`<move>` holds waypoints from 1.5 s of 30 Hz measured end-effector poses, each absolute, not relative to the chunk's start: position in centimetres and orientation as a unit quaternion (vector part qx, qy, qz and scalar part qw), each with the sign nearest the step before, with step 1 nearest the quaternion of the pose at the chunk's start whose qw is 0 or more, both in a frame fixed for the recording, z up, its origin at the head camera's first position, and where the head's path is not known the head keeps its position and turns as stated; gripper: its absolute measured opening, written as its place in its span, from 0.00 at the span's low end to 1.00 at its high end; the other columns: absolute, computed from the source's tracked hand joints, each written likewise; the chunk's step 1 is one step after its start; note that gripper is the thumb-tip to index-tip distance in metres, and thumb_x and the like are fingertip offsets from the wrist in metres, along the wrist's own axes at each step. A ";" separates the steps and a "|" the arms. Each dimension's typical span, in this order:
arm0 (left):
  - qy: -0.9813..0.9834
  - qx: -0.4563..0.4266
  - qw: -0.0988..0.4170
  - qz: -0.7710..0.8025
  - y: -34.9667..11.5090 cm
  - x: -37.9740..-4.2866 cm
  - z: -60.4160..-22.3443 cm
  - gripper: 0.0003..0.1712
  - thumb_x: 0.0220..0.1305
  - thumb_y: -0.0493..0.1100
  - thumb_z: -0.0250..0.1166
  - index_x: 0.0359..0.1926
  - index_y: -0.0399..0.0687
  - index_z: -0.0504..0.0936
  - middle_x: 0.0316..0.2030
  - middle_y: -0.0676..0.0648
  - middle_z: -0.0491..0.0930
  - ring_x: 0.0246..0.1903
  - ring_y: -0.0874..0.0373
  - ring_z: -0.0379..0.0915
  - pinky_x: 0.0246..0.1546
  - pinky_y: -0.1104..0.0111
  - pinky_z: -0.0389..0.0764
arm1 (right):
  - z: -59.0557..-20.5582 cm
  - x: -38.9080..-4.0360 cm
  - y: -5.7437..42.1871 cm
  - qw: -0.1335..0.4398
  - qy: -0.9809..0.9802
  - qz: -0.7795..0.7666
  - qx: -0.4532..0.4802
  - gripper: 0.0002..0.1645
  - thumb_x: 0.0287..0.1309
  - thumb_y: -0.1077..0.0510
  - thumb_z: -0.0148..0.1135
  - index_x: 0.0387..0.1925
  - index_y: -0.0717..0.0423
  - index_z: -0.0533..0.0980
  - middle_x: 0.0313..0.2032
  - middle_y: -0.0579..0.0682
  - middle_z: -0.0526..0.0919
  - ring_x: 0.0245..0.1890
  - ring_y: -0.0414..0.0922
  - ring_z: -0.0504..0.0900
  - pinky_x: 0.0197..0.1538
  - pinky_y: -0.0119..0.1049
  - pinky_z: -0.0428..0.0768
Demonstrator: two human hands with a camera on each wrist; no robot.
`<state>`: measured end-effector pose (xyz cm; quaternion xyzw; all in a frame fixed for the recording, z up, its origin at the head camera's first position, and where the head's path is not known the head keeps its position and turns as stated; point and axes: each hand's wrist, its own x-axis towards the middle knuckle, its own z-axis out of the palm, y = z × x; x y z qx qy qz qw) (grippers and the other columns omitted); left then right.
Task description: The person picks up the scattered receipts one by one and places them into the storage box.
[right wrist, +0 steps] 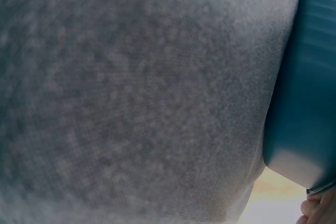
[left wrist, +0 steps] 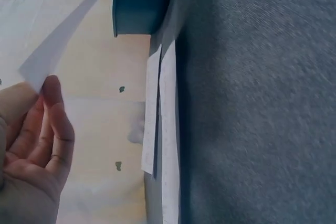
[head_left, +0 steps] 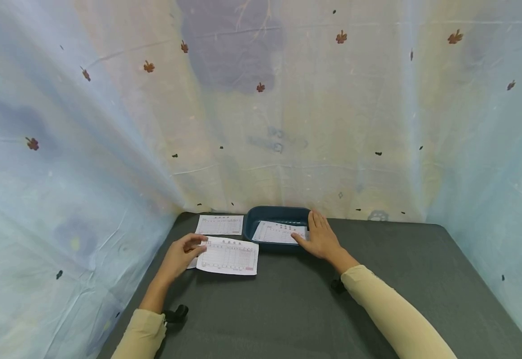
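L hand (head_left: 181, 257): fingers clamped on L edge of white printed rect. paper form (head_left: 228, 257), held above dark-grey desk (head_left: 278, 309), near-L of dk-blue rect. plastic tray (head_left: 278, 214). R hand (head_left: 323, 240) on tray's R rim, fingers straight, thumb apart. 2nd form (head_left: 278, 232) in tray; 2 more sheets (head_left: 219, 225) L.

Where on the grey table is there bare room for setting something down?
The grey table looks bare between the forearms, in front of the blue tray, and right of the right hand. Crowded: far left, where the left hand pinches a sheet near two others; the tray holds paper too.
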<state>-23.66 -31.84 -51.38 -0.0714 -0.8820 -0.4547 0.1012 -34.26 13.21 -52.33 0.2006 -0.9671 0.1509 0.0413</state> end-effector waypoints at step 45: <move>-0.814 -0.051 0.193 -0.545 -25.1 -29.8 -49.0 0.19 0.75 0.42 0.72 0.63 0.50 0.87 0.61 0.40 0.84 0.52 0.46 0.86 0.43 0.78 0.80 | -52.6 -34.7 13.1 0.037 -0.970 0.143 0.193 0.67 0.73 0.23 0.51 0.83 0.73 0.44 0.85 0.68 0.45 0.86 0.61 0.44 0.85 0.56 0.46</move>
